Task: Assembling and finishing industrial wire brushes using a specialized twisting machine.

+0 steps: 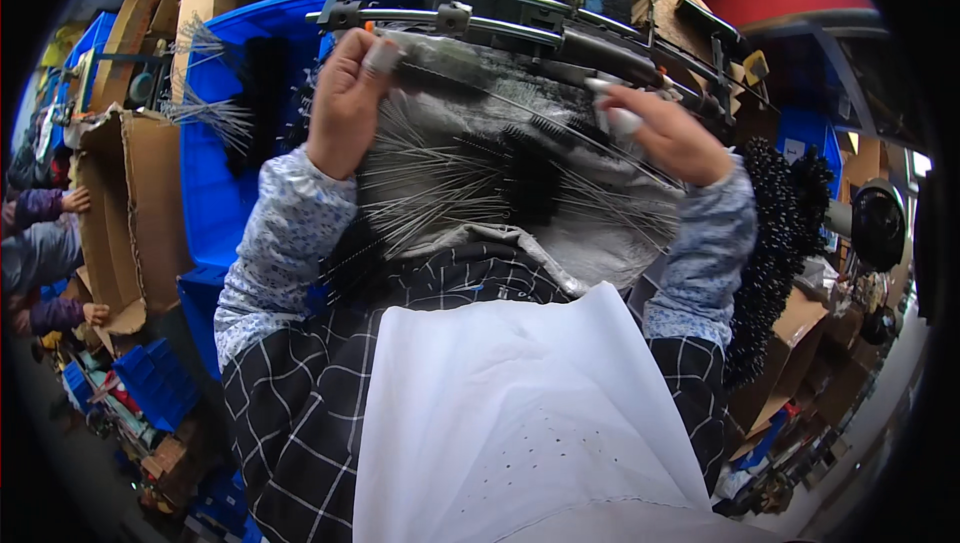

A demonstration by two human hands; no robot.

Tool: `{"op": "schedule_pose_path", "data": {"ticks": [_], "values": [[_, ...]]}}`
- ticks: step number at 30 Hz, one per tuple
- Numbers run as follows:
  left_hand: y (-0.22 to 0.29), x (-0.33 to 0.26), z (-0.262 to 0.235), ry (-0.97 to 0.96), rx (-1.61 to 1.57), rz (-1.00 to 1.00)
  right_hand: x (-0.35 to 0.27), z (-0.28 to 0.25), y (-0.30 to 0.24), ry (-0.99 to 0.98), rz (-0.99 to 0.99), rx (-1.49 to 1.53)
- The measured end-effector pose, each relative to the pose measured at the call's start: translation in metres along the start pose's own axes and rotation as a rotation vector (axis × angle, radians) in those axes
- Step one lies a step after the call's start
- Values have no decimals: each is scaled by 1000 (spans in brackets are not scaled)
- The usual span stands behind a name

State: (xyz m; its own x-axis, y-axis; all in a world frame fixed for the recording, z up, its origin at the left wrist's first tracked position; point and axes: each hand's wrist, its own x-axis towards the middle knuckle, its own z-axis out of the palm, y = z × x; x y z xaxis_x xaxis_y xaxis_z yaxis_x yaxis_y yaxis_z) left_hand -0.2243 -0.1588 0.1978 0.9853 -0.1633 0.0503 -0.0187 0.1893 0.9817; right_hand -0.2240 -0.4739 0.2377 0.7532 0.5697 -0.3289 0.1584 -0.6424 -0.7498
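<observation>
My left hand is raised at the left of the work area, thumb and fingers pinched on the end of a wire brush with blurred black bristles. A white cover wraps its thumb. The brush's thin bare stem slants down to the right. My right hand hovers over the right side with curled fingers and white-covered tips; what they hold, if anything, is hidden. Below both hands, many wire-stemmed brushes with black bristles lie across a grey cloth on my lap.
A metal fixture with rods spans the far side. On the left are a blue bin with wire brushes and a cardboard box, near another person's hands. A dense black brush pile stands by my right arm.
</observation>
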Motion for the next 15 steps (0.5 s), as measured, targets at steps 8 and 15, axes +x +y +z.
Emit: {"op": "schedule_pose_path", "data": {"ticks": [8,15], "values": [[1,-24,-38,-69,588,-68,64,45,21,689,-73,-266],[-46,-52,-137,-19,948,-348,111,-17,115,993,289,-780]]}}
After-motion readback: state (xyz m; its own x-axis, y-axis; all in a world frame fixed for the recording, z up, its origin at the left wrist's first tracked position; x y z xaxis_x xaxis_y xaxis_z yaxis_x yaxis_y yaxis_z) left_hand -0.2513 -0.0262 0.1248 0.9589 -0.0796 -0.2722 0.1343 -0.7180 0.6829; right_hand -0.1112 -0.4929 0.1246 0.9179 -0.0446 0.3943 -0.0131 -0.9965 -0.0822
